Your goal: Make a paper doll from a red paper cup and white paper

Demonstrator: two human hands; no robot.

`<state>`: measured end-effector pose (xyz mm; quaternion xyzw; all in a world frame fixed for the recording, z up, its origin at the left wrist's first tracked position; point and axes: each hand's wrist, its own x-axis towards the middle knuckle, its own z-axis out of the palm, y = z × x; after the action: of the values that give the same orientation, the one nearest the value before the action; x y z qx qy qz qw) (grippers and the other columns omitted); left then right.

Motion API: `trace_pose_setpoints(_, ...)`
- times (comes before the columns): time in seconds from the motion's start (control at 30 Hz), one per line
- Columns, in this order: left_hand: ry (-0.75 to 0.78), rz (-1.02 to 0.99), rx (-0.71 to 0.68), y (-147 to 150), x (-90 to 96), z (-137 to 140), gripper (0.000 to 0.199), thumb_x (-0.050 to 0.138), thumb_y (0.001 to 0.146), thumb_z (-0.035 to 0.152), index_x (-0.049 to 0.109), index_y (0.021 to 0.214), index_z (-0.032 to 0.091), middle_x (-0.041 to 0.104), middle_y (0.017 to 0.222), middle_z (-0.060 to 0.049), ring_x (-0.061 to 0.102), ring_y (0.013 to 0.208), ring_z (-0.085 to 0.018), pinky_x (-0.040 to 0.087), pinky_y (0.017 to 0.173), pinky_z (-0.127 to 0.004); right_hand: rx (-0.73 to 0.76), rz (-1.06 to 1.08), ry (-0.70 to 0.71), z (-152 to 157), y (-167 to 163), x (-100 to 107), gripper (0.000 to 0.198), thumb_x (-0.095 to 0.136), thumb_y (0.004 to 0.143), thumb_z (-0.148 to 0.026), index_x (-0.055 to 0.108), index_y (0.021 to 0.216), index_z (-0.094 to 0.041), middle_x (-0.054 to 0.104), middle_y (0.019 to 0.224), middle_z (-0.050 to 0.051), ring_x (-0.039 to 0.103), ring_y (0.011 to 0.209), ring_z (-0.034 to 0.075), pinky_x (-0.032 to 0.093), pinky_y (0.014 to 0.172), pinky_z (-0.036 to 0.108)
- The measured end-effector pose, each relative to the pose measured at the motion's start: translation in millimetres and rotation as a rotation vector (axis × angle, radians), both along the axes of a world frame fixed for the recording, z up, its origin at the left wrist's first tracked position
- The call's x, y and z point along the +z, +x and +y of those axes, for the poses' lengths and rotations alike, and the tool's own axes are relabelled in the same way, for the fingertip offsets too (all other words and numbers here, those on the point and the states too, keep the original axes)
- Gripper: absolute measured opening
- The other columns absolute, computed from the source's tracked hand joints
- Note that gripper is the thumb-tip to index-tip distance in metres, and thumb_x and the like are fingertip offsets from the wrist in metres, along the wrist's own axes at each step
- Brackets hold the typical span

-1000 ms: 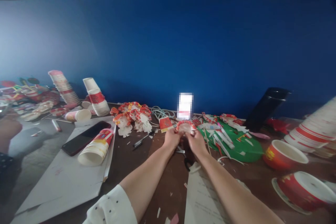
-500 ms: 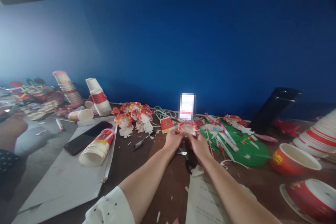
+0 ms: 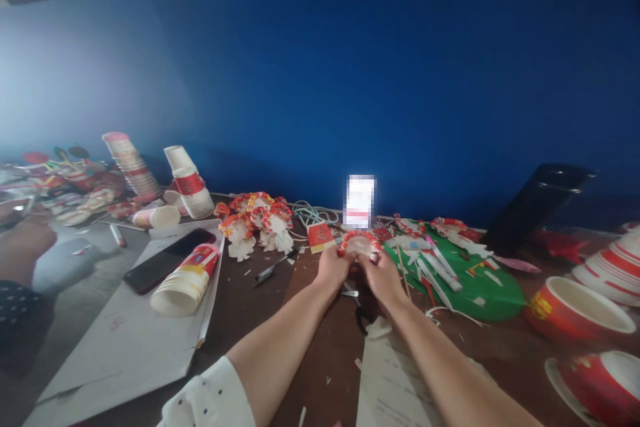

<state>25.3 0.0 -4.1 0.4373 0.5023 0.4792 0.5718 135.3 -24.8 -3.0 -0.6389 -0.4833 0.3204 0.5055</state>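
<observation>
Between my hands is a paper cutout (image 3: 359,244) with a white middle and a curled red-and-white fringe. My left hand (image 3: 334,268) grips its left lower edge, and my right hand (image 3: 379,273) grips the right lower edge, thumbs close together. Just below them on the brown table lie scissors (image 3: 361,317), partly hidden by my right hand. Left of my hands sits a red-and-yellow paper piece (image 3: 321,237). A heap of similar fringed cutouts (image 3: 257,223) lies further left. Behind my hands stands a bright blurred-out screen (image 3: 359,201).
On the left, white sheets (image 3: 125,347) carry a dark phone (image 3: 170,260) and nested paper cups (image 3: 185,280). A pen (image 3: 270,271) lies nearby. To the right are a green sheet (image 3: 493,290) with markers and scraps, a red paper bowl (image 3: 580,310) and a black cylinder (image 3: 545,203). Another person's hand (image 3: 33,240) shows far left.
The view has tilted down slightly, and objects on the right have slid further right in the picture. Both hands keep their hold on the fringed cutout, which now shows slightly more.
</observation>
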Motion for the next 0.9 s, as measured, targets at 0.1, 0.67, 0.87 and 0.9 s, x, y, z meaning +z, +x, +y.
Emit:
trace_pose_setpoints(0.1, 0.008, -0.053, 0.003, 1.3, -2.4, 0.7, 0.006, 0.067, 0.07, 0.014, 0.063, 0.074, 0.012, 0.061, 0.062, 0.0, 0.056, 0.051, -0.009, 0.052, 0.059, -0.024, -0.012, -0.012, 0.005, 0.6, 0.4, -0.4, 0.025, 0.059, 0.068, -0.04, 0.059, 0.077, -0.017, 0.069, 0.076, 0.008, 0.063, 0.072, 0.024, 0.046, 0.067, 0.034)
trace_pose_setpoints(0.67, -0.015, -0.177, -0.005, -1.7, -0.1, -0.4, 0.012, 0.069, 0.068, 0.016, 0.064, 0.078, 0.013, 0.064, 0.067, -0.001, 0.059, 0.057, -0.01, 0.053, 0.059, -0.023, 0.027, -0.008, 0.057, -3.6, 4.7, -7.6, 0.03, 0.059, 0.07, -0.049, 0.062, 0.079, -0.02, 0.063, 0.058, 0.003, 0.06, 0.059, 0.022, 0.043, 0.053, 0.03)
trace_pose_setpoints(0.87, 0.018, -0.204, -0.031, -0.6, -4.7, 2.1, 0.014, 0.069, 0.067, 0.017, 0.062, 0.079, 0.013, 0.065, 0.071, -0.002, 0.061, 0.06, -0.012, 0.054, 0.061, -0.026, 0.026, -0.029, 0.019, -6.5, 2.2, 0.3, 0.032, 0.058, 0.071, -0.047, 0.062, 0.088, -0.02, 0.065, 0.062, 0.004, 0.062, 0.064, 0.024, 0.043, 0.054, 0.031)
trace_pose_setpoints(0.9, 0.018, -0.208, -0.033, -0.5, -5.7, 2.4, 0.015, 0.069, 0.067, 0.017, 0.062, 0.079, 0.013, 0.065, 0.07, -0.002, 0.061, 0.06, -0.012, 0.054, 0.062, -0.026, 0.03, -0.031, 0.009, -7.2, 1.8, 1.5, 0.032, 0.058, 0.072, -0.047, 0.062, 0.088, -0.02, 0.065, 0.063, 0.004, 0.062, 0.064, 0.024, 0.043, 0.054, 0.031)
